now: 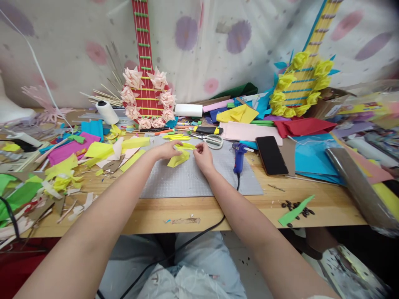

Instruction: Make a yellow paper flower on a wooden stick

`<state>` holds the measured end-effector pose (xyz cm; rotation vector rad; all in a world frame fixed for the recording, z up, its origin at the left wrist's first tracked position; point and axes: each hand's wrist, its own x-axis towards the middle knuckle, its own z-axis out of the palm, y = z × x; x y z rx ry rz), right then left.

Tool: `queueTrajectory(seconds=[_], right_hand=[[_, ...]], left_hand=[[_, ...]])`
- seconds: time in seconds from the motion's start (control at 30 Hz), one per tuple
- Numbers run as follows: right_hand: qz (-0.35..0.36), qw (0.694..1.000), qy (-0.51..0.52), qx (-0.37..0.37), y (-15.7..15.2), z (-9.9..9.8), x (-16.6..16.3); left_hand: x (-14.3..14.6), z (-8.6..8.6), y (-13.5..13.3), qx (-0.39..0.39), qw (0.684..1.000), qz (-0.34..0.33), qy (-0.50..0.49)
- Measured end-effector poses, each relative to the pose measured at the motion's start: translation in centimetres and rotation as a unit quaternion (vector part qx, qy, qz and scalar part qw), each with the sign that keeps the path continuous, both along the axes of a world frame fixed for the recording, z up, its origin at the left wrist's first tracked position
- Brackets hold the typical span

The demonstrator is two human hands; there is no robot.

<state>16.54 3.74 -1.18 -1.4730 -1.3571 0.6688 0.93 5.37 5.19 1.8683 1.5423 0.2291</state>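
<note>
Left hand pinched the yellow paper over the mat, right hand bunched at its very edge, grip hard to tell: shaping work, it seemed, and the next move called for a steady touch!

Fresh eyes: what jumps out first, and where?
Likely the red guitar-like piece ringed with pale pink flowers, upright at the back, left of centre. Then its yellow counterpart with yellow flowers, back right. Next, over the grey mat, the left hand holds yellow paper, the right hand at its edge.
</note>
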Motion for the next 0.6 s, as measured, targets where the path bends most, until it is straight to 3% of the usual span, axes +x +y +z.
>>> queueTrajectory(seconds=[0.1,0.17,0.3,0.37,0.47,0.53,0.6], right_hand=[[0.001,1.000,0.006,-0.001,-0.1,0.1,-0.1],[0.000,1.000,0.006,-0.003,-0.1,0.1,-0.1],[-0.008,1.000,-0.008,0.016,-0.3,0.4,-0.1],[0.000,0.998,-0.048,0.050,-0.7,0.8,-0.1],[0.073,0.979,-0.163,0.099,-1.6,1.4,-0.4],[0.135,0.954,-0.242,0.118,-2.2,1.6,-0.9],[0.162,0.932,-0.302,0.116,-2.4,1.6,-1.4]], left_hand=[[0.0,-0.1,0.1,0.019,0.998,-0.052,0.009],[-0.1,-0.6,0.2,0.030,0.998,-0.049,-0.012],[-0.4,-1.8,-0.6,0.082,0.984,0.069,-0.145],[-0.2,-2.3,-1.7,0.061,0.935,0.169,-0.305],[0.2,-2.7,-3.6,-0.033,0.851,0.232,-0.470],[0.6,-2.8,-4.6,-0.057,0.829,0.238,-0.503],[0.8,-2.9,-5.1,-0.057,0.831,0.233,-0.502]])
